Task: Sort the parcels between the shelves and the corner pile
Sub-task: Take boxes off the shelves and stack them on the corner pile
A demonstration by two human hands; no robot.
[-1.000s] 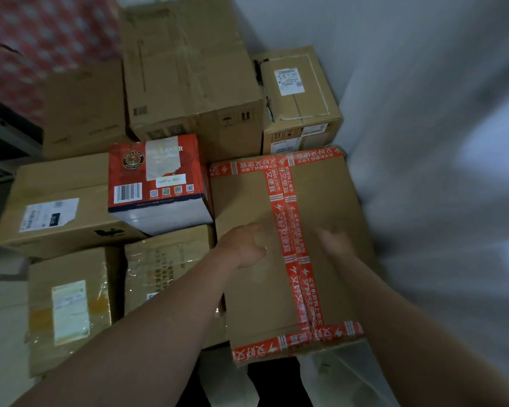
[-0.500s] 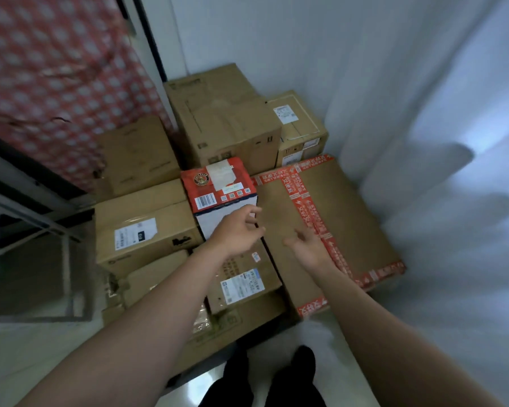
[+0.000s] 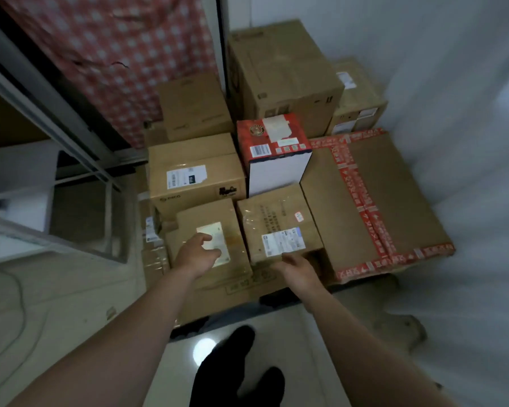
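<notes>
Stretching out over the corner pile, both arms are low. The left hand (image 3: 197, 255) hovers loose-fingered and empty above a small brown box (image 3: 206, 212) with a pale label. The right hand (image 3: 299, 267) is at the near edge of the plastic-taped box (image 3: 274, 207) beside it, though I can't tell if it grips. Around them: glossy floor (image 3: 262, 333), white wall (image 3: 423, 39), red checked curtain (image 3: 130, 54). A flat carton (image 3: 394, 201) crossed with red tape lies to the right.

front: tiled floor (image 3: 291, 327) open | pile: parcels (image 3: 279, 218) packed edge to edge — red-topped box (image 3: 274, 136) towers behind | left: shelf frame (image 3: 71, 124)
</notes>
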